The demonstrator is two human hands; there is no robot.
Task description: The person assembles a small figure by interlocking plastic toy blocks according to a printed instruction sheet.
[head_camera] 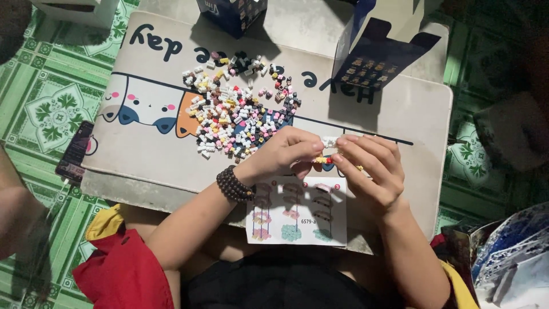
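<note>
A low table [400, 103] with a pale cartoon-printed top stands on a floor [51, 103] of green patterned tiles; light falls on its middle; the corners of the room lie in shadow.

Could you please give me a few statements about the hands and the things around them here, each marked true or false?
1. Both hands meet on a tiny assembly of small plastic bricks. True.
2. The left hand wears a dark beaded bracelet at the wrist. True.
3. The printed instruction sheet lies beyond the pile of loose bricks. False: it lies nearer the person, below the hands.
4. The heap of loose small bricks sits on bare green tiles. False: it lies on a pale cartoon-printed mat.
5. The right hand rests flat on the mat. False: it is raised, fingers on the assembly.
</note>
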